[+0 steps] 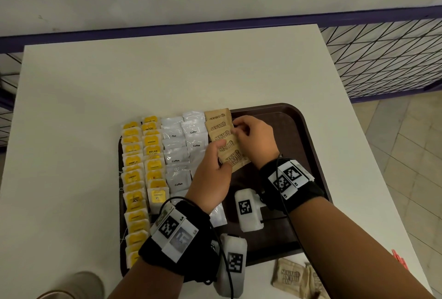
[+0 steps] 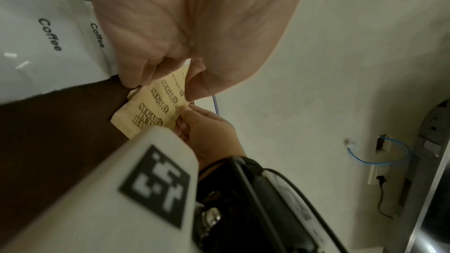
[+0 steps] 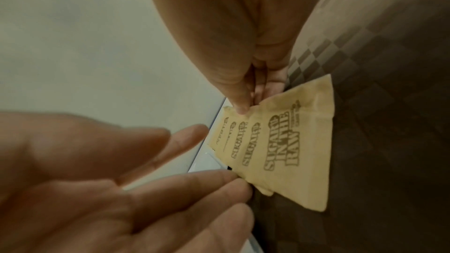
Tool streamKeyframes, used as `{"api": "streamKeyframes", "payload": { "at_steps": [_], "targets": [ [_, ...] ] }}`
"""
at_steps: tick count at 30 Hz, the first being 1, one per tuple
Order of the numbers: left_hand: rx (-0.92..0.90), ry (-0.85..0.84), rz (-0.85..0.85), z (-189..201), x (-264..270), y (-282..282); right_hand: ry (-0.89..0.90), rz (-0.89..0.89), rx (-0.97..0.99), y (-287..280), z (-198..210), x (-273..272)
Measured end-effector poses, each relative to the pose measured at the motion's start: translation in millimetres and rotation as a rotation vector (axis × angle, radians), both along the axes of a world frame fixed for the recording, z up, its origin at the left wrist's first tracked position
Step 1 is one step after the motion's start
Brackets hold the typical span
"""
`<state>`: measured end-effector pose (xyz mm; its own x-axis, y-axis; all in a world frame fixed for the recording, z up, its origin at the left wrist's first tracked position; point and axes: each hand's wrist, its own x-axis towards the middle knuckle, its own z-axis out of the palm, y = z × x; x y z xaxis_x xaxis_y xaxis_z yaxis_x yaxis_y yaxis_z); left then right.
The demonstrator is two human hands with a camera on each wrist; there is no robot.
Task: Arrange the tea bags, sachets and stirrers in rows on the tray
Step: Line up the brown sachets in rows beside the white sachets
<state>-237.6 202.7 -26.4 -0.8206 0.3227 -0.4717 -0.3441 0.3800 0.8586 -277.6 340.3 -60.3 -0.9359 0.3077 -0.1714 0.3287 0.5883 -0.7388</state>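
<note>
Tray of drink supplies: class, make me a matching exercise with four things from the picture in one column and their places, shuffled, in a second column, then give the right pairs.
Things
1. Yellow tea bags
2. White coffee sachets
3. Brown sugar packets in a row
4. Loose sugar packets

Places
A. On the table, off the tray, near the person
B. Two leftmost rows on the tray
C. Between both hands, right of the coffee
D. Two middle rows on the tray

Pairs: 1-B, 2-D, 3-C, 4-A
</note>
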Motion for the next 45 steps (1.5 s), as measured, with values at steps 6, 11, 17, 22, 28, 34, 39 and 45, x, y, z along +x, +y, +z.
{"api": "streamKeyframes", "payload": {
  "at_steps": [6, 11, 17, 22, 28, 34, 39, 45],
  "targets": [
    [-0.011, 0.000, -0.029, 3.3, 1.1, -1.6, -0.045, -0.006, 0.017, 0.7, 3.7, 4.6],
    [-0.019, 0.003, -0.027, 4.0, 6.6, -3.8, -0.091, -0.031, 0.015, 13.6, 15.1, 21.9],
    [0.008, -0.033, 0.003, 1.5, 17.7, -7.4, -0.195, 0.024, -0.004, 12.3, 9.1, 48.6],
    [0.019, -0.035, 0.004, -0.4, 19.9, -6.9, -0.137, -0.010, -0.020, 5.2, 6.2, 48.6],
    [0.014, -0.016, 0.002, 0.7, 17.8, -6.9, -0.075, 0.029, 0.060, 3.2, 9.7, 42.4],
    [-0.016, -0.010, 0.001, 7.1, 19.6, -11.4, -0.043, 0.078, 0.092, -0.6, 8.5, 40.4],
    [0.027, -0.021, -0.023, 8.1, 22.1, -9.2, -0.077, 0.081, 0.090, -0.9, 10.2, 43.1],
    [0.025, -0.012, -0.015, 3.2, 21.4, -7.3, -0.141, 0.065, 0.055, 2.3, 12.4, 42.3]
  ]
}}
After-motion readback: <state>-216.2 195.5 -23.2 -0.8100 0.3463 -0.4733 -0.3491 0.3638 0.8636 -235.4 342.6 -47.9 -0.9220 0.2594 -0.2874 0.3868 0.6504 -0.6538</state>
